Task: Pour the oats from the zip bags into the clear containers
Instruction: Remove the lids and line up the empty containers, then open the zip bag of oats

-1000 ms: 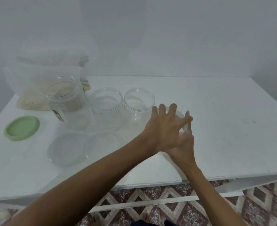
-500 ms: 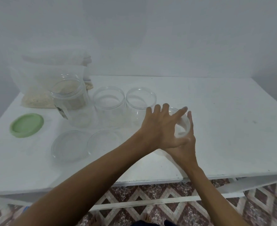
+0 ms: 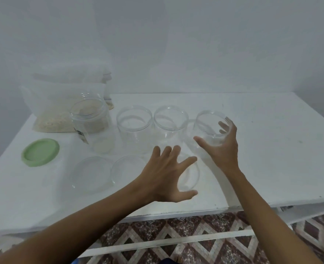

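Right grip wraps a clear container, thumb front, fingers at far rim, tilted toward the camera. Left grip spread flat over a clear lid just below. Left of the held one: two open clear containers, then a labelled jar, label text unreadable. Behind it, zip bags of oats. Green lid far left on counter.

green lid flat on white table | patterned tile floor below
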`<state>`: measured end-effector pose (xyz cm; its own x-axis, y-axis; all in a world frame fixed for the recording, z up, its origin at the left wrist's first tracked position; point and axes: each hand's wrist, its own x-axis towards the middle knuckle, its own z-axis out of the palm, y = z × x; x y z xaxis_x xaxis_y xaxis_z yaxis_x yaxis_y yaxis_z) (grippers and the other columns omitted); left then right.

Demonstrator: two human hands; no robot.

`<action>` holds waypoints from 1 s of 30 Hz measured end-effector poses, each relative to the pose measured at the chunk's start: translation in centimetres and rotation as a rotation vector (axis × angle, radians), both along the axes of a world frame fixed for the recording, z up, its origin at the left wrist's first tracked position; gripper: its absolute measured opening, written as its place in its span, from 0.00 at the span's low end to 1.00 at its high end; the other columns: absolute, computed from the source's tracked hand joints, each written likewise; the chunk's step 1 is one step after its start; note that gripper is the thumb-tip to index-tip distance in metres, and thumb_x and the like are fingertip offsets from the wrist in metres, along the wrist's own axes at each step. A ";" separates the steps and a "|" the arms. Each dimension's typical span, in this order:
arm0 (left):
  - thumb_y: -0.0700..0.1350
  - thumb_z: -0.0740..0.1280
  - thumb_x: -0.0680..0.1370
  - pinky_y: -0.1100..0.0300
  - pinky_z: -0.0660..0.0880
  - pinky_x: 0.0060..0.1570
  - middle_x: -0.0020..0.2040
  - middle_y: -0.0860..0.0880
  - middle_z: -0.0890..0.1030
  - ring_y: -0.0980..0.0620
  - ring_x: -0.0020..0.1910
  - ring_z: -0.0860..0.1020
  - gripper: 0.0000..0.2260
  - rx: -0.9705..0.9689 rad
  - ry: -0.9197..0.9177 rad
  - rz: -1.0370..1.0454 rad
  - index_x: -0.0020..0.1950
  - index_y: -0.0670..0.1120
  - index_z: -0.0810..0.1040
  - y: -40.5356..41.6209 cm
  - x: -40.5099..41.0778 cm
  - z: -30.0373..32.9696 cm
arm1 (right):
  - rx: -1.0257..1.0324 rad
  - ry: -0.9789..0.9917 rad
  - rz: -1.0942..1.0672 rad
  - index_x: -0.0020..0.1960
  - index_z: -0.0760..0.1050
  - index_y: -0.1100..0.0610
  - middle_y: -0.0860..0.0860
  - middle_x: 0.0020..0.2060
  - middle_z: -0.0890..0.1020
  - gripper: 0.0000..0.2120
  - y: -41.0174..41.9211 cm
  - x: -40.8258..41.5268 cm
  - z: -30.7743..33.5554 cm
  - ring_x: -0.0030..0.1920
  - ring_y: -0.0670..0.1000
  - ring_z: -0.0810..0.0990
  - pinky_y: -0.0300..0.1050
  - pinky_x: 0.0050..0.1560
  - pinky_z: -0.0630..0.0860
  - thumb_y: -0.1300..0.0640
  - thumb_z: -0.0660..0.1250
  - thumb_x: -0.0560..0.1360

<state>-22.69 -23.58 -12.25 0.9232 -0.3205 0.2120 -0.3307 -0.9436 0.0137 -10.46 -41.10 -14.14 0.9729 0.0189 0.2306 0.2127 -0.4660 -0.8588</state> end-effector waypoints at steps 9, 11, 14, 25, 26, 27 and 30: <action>0.72 0.53 0.76 0.42 0.66 0.63 0.74 0.41 0.67 0.40 0.70 0.67 0.37 -0.051 0.135 0.056 0.78 0.51 0.61 2.0 -0.1 -5.3 | -0.043 0.070 0.004 0.81 0.50 0.52 0.50 0.79 0.57 0.62 1.3 -0.2 0.5 0.79 0.49 0.56 0.52 0.78 0.59 0.27 0.71 0.57; 0.72 0.52 0.76 0.41 0.62 0.68 0.77 0.43 0.63 0.42 0.74 0.64 0.37 -0.073 0.121 0.043 0.79 0.51 0.59 2.5 -0.7 -4.5 | -0.044 -0.047 -0.071 0.81 0.53 0.53 0.50 0.81 0.52 0.57 1.8 -1.2 1.1 0.79 0.46 0.49 0.48 0.76 0.54 0.29 0.71 0.61; 0.70 0.52 0.78 0.45 0.70 0.63 0.72 0.47 0.72 0.46 0.68 0.71 0.33 -0.196 -0.031 -0.024 0.75 0.50 0.68 3.8 -1.7 -1.8 | -0.013 -0.292 -0.090 0.75 0.65 0.52 0.49 0.79 0.58 0.41 3.4 -2.4 2.9 0.76 0.46 0.53 0.47 0.73 0.60 0.37 0.74 0.68; 0.51 0.60 0.81 0.49 0.68 0.42 0.40 0.50 0.83 0.46 0.37 0.78 0.17 -0.383 -0.636 0.244 0.40 0.45 0.81 19.1 0.8 9.0 | -0.160 -0.451 0.413 0.60 0.80 0.47 0.44 0.69 0.73 0.15 18.9 -2.9 11.1 0.72 0.46 0.64 0.49 0.70 0.67 0.47 0.73 0.74; 0.53 0.60 0.81 0.49 0.69 0.43 0.41 0.50 0.83 0.46 0.38 0.79 0.17 -0.378 -0.635 0.302 0.41 0.45 0.82 21.0 1.3 9.4 | -0.183 -0.439 0.443 0.59 0.80 0.47 0.44 0.69 0.73 0.14 20.4 -2.5 11.6 0.71 0.47 0.65 0.49 0.68 0.68 0.47 0.73 0.74; 0.55 0.59 0.80 0.50 0.69 0.46 0.44 0.50 0.83 0.46 0.41 0.79 0.18 -0.372 -0.611 0.367 0.43 0.46 0.82 23.1 1.9 9.8 | -0.214 -0.428 0.472 0.60 0.80 0.47 0.44 0.68 0.73 0.14 22.1 -2.0 12.2 0.71 0.48 0.66 0.51 0.68 0.68 0.47 0.72 0.75; 0.61 0.53 0.78 0.48 0.67 0.55 0.56 0.49 0.81 0.45 0.54 0.78 0.23 -0.395 -0.412 0.523 0.55 0.48 0.80 28.5 3.7 10.0 | -0.296 -0.331 0.552 0.61 0.79 0.48 0.48 0.68 0.75 0.14 26.5 0.0 13.4 0.71 0.51 0.67 0.52 0.69 0.68 0.47 0.71 0.77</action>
<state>-18.99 4.88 -2.26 0.7556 0.3065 0.5789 0.1054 -0.9291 0.3544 -10.47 -14.58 -0.78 0.6832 0.5963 0.4215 0.7128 -0.4190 -0.5625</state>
